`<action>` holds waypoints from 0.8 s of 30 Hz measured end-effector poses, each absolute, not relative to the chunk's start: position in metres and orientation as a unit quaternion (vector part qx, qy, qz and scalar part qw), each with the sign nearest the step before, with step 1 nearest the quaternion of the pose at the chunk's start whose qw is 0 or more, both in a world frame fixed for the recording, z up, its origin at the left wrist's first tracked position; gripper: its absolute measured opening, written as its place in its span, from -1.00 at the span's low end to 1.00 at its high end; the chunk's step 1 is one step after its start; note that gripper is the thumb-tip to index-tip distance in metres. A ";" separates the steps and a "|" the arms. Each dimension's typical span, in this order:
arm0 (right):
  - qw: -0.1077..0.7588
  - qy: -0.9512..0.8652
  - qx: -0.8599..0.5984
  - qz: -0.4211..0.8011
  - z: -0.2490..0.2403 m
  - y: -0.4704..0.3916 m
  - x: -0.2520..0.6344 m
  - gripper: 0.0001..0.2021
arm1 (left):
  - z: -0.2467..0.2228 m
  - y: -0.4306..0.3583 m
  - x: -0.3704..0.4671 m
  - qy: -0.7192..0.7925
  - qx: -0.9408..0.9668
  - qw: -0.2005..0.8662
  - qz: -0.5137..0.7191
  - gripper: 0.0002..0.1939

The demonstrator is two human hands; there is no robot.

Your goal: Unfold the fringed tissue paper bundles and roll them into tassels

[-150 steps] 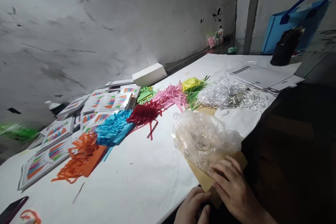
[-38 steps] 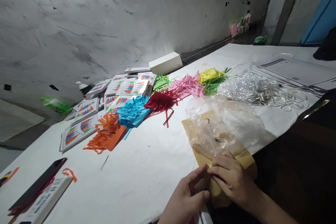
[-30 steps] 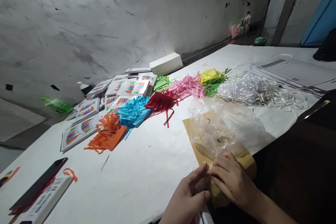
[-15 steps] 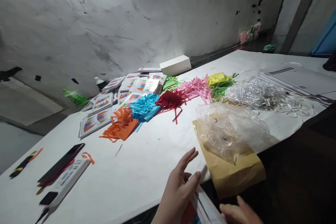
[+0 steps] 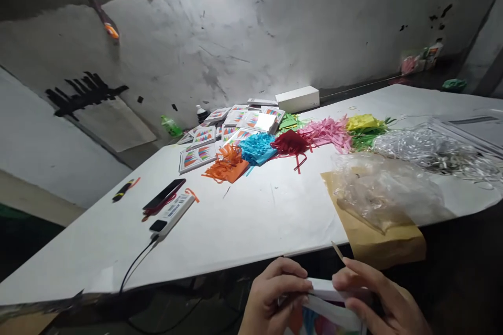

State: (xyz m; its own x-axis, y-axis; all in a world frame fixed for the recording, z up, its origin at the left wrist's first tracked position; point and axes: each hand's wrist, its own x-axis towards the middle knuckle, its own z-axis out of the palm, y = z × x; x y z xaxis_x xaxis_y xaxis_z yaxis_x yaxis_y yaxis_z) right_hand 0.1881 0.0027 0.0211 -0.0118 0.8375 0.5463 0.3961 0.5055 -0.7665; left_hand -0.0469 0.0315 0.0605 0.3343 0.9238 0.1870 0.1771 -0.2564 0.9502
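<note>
Below the table's front edge, my left hand (image 5: 277,293) is closed on the left side of a white packet (image 5: 328,306) with colourful pieces showing in it. My right hand (image 5: 379,293) pinches the packet's right side, and a thin pointed stick (image 5: 337,252) sticks up from its fingers. Beyond them on the table lie fringed paper bundles: orange (image 5: 228,165), blue (image 5: 257,148), dark red (image 5: 291,143), pink (image 5: 328,132) and yellow (image 5: 365,122). Printed packets (image 5: 198,157) are piled behind the orange and blue bundles.
On the white table (image 5: 251,220), a clear plastic bag (image 5: 385,188) covers part of a brown paper sheet (image 5: 389,243). Silvery strings (image 5: 436,149) lie at the right. A white power strip (image 5: 175,214), its cable and a phone (image 5: 165,193) lie left. A white box (image 5: 297,99) stands behind.
The view has turned left. My right hand has come in from the lower right to the packet, and a stick now shows in it. My left hand's fingers have closed on the packet.
</note>
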 end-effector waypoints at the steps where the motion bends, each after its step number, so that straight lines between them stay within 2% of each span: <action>1: 0.536 -0.674 -0.449 0.240 0.019 0.003 0.185 -0.56 | 0.058 0.029 -0.051 0.413 0.671 0.450 0.420 -0.86; 7: 0.486 -0.597 -0.459 0.444 0.019 0.004 0.182 -0.59 | 0.054 0.018 -0.063 0.417 0.687 0.410 0.432 -0.90; 11: 0.473 -0.530 -0.474 0.520 0.022 0.006 0.191 -0.60 | 0.049 0.017 -0.063 0.411 0.721 0.347 0.437 -0.88; 13: 0.469 -0.515 -0.483 0.530 0.023 0.007 0.194 -0.62 | 0.048 0.017 -0.059 0.415 0.750 0.237 0.457 -0.87; 16: 0.463 -0.514 -0.483 0.537 0.027 0.007 0.192 -0.62 | 0.052 0.016 -0.046 0.377 0.805 0.012 0.458 -0.86; 18: 0.457 -0.520 -0.479 0.540 0.031 0.007 0.189 -0.62 | 0.054 0.015 -0.034 0.326 0.843 -0.058 0.423 -0.86; 24: 0.452 -0.541 -0.467 0.535 0.040 0.005 0.183 -0.65 | 0.048 0.013 -0.004 0.289 0.871 -0.027 0.397 -0.88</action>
State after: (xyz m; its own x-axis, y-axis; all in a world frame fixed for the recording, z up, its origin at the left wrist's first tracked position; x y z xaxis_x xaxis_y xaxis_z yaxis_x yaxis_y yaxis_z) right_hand 0.1831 0.0048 0.0399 -0.1565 0.9876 -0.0107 0.0219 -0.0073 -0.9997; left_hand -0.0039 0.0133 0.0479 0.5177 0.4821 0.7068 0.5253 -0.8312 0.1822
